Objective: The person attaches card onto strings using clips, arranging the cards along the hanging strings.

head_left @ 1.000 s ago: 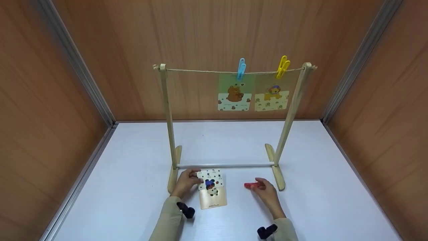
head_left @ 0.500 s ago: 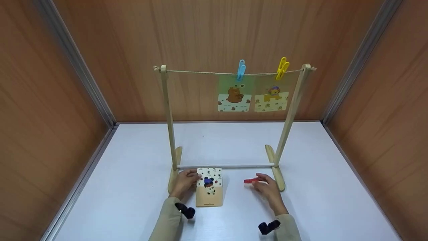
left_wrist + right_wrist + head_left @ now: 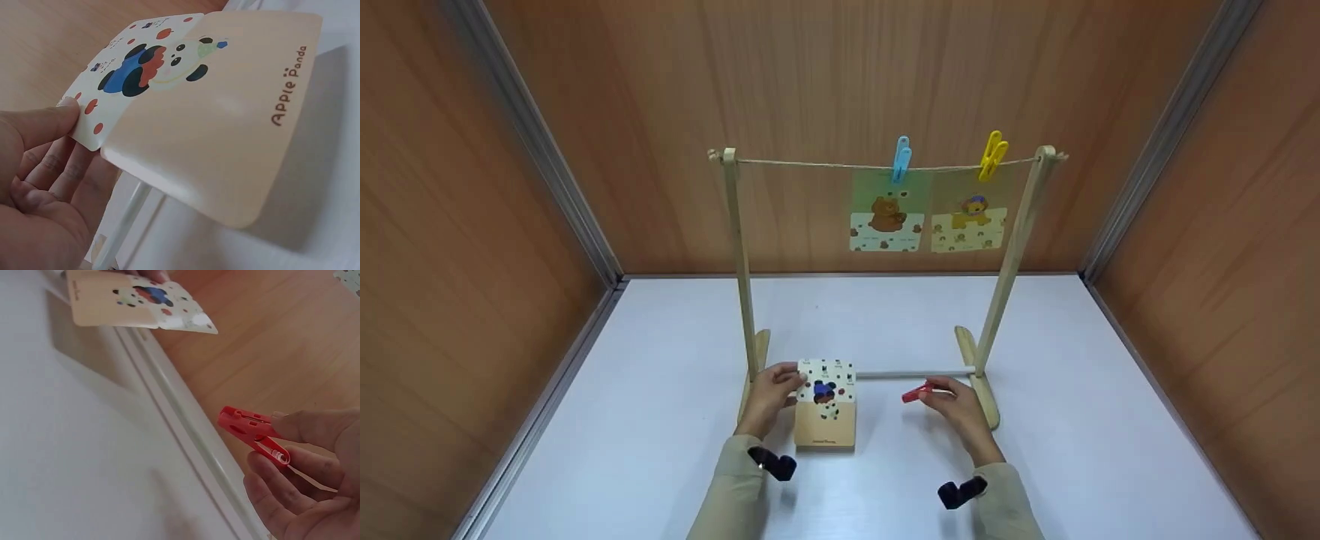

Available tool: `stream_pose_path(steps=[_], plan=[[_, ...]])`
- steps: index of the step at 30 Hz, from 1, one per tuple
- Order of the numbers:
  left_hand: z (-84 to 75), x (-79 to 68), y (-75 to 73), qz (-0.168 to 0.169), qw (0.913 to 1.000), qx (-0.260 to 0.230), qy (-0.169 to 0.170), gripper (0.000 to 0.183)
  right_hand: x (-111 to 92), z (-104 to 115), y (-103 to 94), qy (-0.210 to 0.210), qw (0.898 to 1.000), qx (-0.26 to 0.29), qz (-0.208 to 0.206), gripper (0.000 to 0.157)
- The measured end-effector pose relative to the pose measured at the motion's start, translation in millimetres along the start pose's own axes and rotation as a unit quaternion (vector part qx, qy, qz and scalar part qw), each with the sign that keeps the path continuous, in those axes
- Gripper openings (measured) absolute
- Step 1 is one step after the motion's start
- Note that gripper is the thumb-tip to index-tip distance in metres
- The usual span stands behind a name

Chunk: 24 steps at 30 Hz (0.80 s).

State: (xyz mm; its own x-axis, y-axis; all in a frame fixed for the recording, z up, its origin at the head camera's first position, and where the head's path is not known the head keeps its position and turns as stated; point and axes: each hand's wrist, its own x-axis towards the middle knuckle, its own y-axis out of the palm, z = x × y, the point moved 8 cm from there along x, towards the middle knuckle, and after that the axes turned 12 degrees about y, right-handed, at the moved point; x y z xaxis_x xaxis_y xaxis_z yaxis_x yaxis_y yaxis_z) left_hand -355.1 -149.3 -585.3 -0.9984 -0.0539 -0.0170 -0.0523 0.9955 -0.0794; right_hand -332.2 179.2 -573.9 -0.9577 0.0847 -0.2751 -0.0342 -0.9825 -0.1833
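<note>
My left hand (image 3: pixel 774 391) pinches one side edge of a panda card (image 3: pixel 825 427), thumb on its printed face. In the left wrist view the card (image 3: pixel 225 124) shows "Apple Panda" on a peach half, while its white half has red apples; it is raised off the table and casts a shadow. My right hand (image 3: pixel 956 409) holds a red clothespin (image 3: pixel 253 430) by its handle end between thumb and fingers, its tip pointing toward the card. Above, a string (image 3: pixel 802 163) carries a bear card (image 3: pixel 888 217) under a blue clothespin (image 3: pixel 901 160) and a lion card (image 3: pixel 971 223) under a yellow clothespin (image 3: pixel 993 156).
Two wooden posts (image 3: pixel 742 262) hold the string, standing on wooden feet (image 3: pixel 987 397). A white rod (image 3: pixel 915 373) joins them low down, just behind the hands. Wood-grain panels (image 3: pixel 840 75) enclose the white table (image 3: pixel 607 420) at the back and sides.
My left hand has lifted the panda card from near the table and straightened it upward. The right hand has moved slightly up and toward the rod with the red clothespin.
</note>
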Motion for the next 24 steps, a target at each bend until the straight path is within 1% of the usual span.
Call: stream_pose_path(steps=[3,5,9,16,19,24], plan=[[-8.2,1.7,-2.7,-0.013,0.9999,0.002,0.006,0.038,1,9,2.5,-0.011,1.0,-0.006,0.003,0.047],[-13.8,2.9,-4.7,-0.022,0.9997,0.005,0.009,0.035,2,13,4.2,-0.01,1.0,-0.016,0.002,0.047],[-25.5,5.7,-8.9,-0.04,0.9991,0.007,0.014,0.032,4,23,8.3,-0.009,1.0,-0.02,0.011,0.048],[-49.3,11.7,-18.6,-0.072,0.9965,0.003,0.041,0.033,6,46,14.1,-0.026,0.999,-0.014,0.03,0.043],[-60.7,13.0,-21.2,-0.081,0.9953,0.004,0.053,0.032,6,56,15.6,-0.031,0.999,-0.019,0.034,0.043],[-79.1,14.9,-22.6,-0.083,0.994,0.011,0.07,0.031,5,73,17.8,-0.039,0.998,-0.036,0.035,0.046]])
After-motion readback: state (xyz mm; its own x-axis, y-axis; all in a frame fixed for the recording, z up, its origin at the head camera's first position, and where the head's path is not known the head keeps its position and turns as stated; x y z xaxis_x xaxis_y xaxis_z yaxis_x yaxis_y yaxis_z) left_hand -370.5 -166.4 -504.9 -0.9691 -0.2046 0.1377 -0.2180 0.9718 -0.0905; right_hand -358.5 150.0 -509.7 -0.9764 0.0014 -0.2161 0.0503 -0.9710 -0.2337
